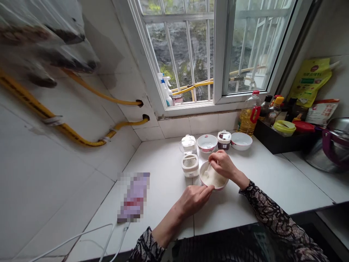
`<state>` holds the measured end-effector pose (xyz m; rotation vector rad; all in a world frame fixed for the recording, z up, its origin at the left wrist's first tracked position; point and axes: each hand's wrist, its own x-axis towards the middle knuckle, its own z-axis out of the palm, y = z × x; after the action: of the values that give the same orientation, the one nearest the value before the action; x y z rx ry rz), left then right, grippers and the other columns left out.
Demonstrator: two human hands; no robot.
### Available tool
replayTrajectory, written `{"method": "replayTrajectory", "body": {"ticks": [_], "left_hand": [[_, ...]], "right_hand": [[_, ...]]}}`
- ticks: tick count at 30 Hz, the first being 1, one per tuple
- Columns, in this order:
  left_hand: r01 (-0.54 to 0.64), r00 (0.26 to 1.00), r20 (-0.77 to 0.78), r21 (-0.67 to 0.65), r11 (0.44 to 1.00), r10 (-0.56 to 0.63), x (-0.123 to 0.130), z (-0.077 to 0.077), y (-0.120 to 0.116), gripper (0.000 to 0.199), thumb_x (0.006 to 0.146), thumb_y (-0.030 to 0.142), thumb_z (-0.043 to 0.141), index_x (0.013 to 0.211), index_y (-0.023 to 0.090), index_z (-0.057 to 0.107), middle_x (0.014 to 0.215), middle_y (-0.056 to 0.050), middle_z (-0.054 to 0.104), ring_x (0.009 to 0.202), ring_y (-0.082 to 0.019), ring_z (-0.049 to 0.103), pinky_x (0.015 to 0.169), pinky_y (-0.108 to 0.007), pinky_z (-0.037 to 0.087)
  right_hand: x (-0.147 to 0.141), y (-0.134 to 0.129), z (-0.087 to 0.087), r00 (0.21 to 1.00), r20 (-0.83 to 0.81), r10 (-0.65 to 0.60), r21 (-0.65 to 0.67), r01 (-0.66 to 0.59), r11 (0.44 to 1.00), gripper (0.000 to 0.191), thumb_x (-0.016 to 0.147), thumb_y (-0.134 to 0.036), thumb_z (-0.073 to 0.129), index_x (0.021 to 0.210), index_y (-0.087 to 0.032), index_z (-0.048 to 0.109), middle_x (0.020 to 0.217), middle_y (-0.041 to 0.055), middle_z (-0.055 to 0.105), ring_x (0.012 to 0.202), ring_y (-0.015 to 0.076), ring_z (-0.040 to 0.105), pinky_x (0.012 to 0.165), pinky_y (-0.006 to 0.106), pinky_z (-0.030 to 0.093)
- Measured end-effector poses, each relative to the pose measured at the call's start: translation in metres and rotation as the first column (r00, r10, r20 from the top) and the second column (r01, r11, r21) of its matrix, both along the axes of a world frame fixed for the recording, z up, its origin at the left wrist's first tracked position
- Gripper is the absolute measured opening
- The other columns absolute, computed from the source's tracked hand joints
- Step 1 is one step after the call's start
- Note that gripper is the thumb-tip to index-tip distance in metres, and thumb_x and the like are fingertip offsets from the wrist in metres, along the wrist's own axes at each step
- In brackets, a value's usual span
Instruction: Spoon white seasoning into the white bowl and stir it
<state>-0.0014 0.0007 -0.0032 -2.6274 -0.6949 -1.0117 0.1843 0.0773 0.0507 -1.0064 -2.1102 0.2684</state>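
Your right hand (224,165) pinches the small white spoon (207,172), its long axis slanting, the tip pointing down to about seven o'clock in the powder-filled bowl (221,188). Your left hand (191,199) grips that bowl's rim at six o'clock. The white container (190,171) sits at ten o'clock, just beside the bowl on the tabletop (166,182).

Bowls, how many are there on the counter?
3. The front bowl has pale stuff inside, with the left hand at its rim. Another bowl is behind it, and the last bowl is near the oil bottle.
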Motion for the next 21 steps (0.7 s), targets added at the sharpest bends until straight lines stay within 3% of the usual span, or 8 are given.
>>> {"method": "replayTrajectory", "body": {"ticks": [3,6,11,14,21], "left_hand": [[0.000,1.000,-0.004,0.002,1.000,0.000,0.000,0.001,0.000,0.022,0.099,0.011,0.037,0.106,0.013,0.058,0.063,0.001,0.062,0.047,-0.009,0.057,0.044,-0.018,0.043],[-0.001,1.000,-0.007,0.001,1.000,0.001,0.000,0.002,0.000,0.022,0.100,0.012,0.037,0.106,0.013,0.058,0.064,0.000,0.063,0.048,-0.010,0.058,0.044,-0.018,0.043],[-0.001,1.000,-0.003,0.000,1.000,0.001,0.001,0.003,0.000,0.021,0.100,0.012,0.037,0.105,0.013,0.058,0.065,0.000,0.062,0.047,-0.009,0.057,0.043,-0.018,0.041],[0.007,1.000,0.002,0.002,1.000,-0.007,0.001,0.003,0.000,0.022,0.100,0.012,0.036,0.106,0.013,0.057,0.065,0.001,0.062,0.047,-0.009,0.056,0.042,-0.018,0.040],[0.016,1.000,0.001,0.004,1.000,-0.016,0.000,0.004,0.000,0.021,0.100,0.012,0.036,0.107,0.013,0.056,0.066,0.001,0.063,0.046,-0.009,0.056,0.041,-0.019,0.040]], "right_hand": [[-0.004,-0.001,-0.002,0.999,-0.027,0.038,-0.074,-0.040,0.996,0.018,0.074,-0.009,0.050,0.067,-0.019,0.063,0.064,0.0014,0.069,0.063,0.0157,0.059,0.081,0.032,0.044],[-0.002,0.001,-0.001,0.985,-0.172,0.017,-0.223,-0.056,0.973,0.018,0.071,-0.010,0.049,0.063,-0.019,0.062,0.055,-0.0011,0.063,0.056,0.0141,0.056,0.067,0.027,0.044],[0.005,0.008,0.002,0.873,-0.471,-0.129,-0.503,-0.146,0.852,0.014,0.063,-0.016,0.051,0.059,-0.019,0.063,0.047,-0.0040,0.057,0.047,0.0116,0.050,0.051,0.023,0.039],[0.008,0.013,0.003,0.814,-0.551,-0.182,-0.559,-0.198,0.805,0.011,0.060,-0.019,0.052,0.057,-0.018,0.063,0.044,-0.0039,0.056,0.045,0.0113,0.049,0.050,0.023,0.039],[0.010,0.018,0.004,0.770,-0.602,-0.214,-0.586,-0.243,0.773,0.012,0.056,-0.023,0.053,0.056,-0.018,0.063,0.043,-0.0019,0.056,0.042,0.0110,0.047,0.049,0.025,0.040]]}}
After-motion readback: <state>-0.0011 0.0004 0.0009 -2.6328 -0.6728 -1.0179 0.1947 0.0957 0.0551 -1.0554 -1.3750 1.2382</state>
